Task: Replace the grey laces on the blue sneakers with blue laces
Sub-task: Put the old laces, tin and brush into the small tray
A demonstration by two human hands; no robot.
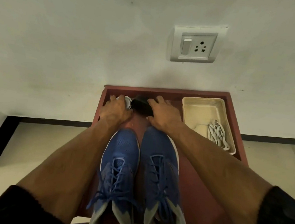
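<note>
Fingers of the left hand [115,109] curl over a small white round object [128,102]; right hand [162,113] fingers lie spread on a dark object [142,106] (identity unclear). Both blue sneakers [137,173] sit side by side on the red table [198,196], blue laces [117,184] threaded. Grey laces [218,134] lie in the cream tray [204,100], right of the hands.

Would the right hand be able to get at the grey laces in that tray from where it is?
Probably yes. The right hand rests on a black object just beside the tray. The grey laces lie loose and uncovered at the tray's near end, and nothing stands between them and the hand.
</note>
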